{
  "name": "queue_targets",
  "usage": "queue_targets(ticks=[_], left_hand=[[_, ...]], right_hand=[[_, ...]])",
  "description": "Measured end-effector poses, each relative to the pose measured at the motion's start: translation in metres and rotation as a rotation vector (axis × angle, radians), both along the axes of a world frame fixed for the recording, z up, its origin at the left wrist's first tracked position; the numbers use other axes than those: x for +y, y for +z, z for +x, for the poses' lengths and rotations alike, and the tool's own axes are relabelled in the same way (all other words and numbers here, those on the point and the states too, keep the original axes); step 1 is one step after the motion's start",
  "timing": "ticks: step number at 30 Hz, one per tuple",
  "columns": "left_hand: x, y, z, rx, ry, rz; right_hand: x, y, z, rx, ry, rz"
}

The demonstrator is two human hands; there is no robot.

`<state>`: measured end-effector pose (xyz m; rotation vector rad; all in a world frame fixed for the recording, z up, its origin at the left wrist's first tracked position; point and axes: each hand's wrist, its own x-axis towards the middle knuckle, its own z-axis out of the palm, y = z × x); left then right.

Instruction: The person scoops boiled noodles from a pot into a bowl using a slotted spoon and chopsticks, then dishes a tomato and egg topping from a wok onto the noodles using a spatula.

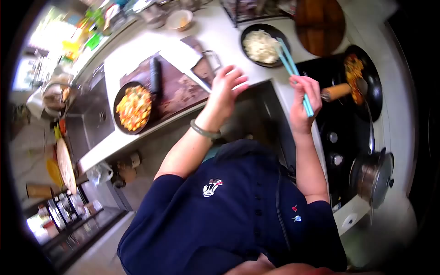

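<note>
My right hand (305, 101) is closed around a pair of light-blue chopsticks (287, 62). Their far ends reach over the right edge of a black bowl (247, 33) of white food (261, 47), which looks like rice or noodles. Whether the tips touch the food I cannot make out. Above the counter edge, my left hand (224, 88) is held with its fingers apart and nothing in it. A bangle (205, 130) circles that wrist. The cutting board (181, 95) lies to the left of this hand, with a black pan (116, 106) of diced mixed food (134, 108) on its left end.
On the black stove (326, 123) at the right sits a wok (375, 91) with cooked food and a wooden-handled utensil (337, 91). A lidded pot (373, 176) stands nearer me. A round wooden board (319, 25) is behind the stove. The sink (94, 126) is far left.
</note>
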<state>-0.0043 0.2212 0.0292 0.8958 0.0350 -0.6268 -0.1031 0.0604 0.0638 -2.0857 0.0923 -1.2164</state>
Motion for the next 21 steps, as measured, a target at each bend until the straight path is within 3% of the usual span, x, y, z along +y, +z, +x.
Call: queue_targets(ticks=[1,5,10,11,14,18,21], left_hand=[[-0.012,-0.028,0.013,0.175,0.021,-0.010],[-0.060,-0.073,0.052,0.337,-0.049,-0.153],[-0.098,-0.112,0.097,0.368,-0.152,-0.245],[-0.101,-0.115,0.100,0.379,-0.193,-0.285],[-0.108,-0.122,0.104,0.288,-0.196,-0.329],[-0.118,-0.120,0.113,0.255,-0.189,-0.258],[-0.118,-0.126,0.126,0.261,-0.191,-0.105]], right_hand=[[-0.003,0.013,-0.011,-0.002,0.055,0.023],[-0.039,0.077,-0.065,-0.060,0.009,-0.125],[-0.127,0.142,-0.111,-0.153,-0.346,-0.492],[-0.148,0.149,-0.118,-0.091,-0.427,-0.561],[-0.188,0.152,-0.132,0.246,-0.525,-0.355],[-0.243,0.120,-0.145,0.531,-0.666,-0.484],[-0.249,0.101,-0.142,1.301,-0.979,-0.349]])
